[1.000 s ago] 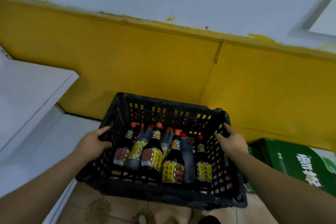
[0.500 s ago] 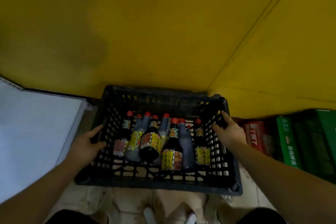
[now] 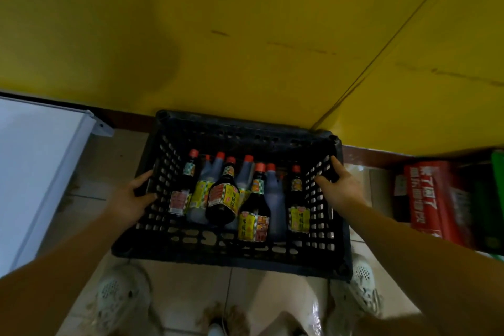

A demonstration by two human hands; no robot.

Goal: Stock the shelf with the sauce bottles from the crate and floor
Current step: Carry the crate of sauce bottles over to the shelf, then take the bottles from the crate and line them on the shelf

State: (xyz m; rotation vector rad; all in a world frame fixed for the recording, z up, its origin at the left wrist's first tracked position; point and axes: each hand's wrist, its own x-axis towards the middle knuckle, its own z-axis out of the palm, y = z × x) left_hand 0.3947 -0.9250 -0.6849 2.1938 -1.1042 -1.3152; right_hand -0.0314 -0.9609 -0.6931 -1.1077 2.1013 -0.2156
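Carefully: loose bottles in a crate held by its two side walls

The sauce bottles sit bunched in the middle of the black crate, red caps up, some dark and some pale and cloudy. At least one dark bottle leans on its neighbours, and nothing wedges any of them in place. That is my first worry. If I tip the crate or set it down hard, I expect them to knock together or fall into the bare strip near me. I cannot tell whether they are glass, so I treat them as if one could crack.

My left grip holds the left wall, with the thumb on the rim and the fingers hooked into the lattice. My right grip curls over the right rim. Both are holding the crate and nothing else. Fingers poked through those holes could get pinched if the load shifts sideways.

The crate hangs low over the tiled floor, and I cannot tell whether its base touches down. Its near edge is just above my shoes, so a slip from either side would drop a corner on my toes.

Further out, the white shelf is on my left, its corner near my left knuckles. Red cartons crowd the right, and the yellow wall is close beyond the far rim. A careless swing either way would probably catch one of them and jolt the bottles.
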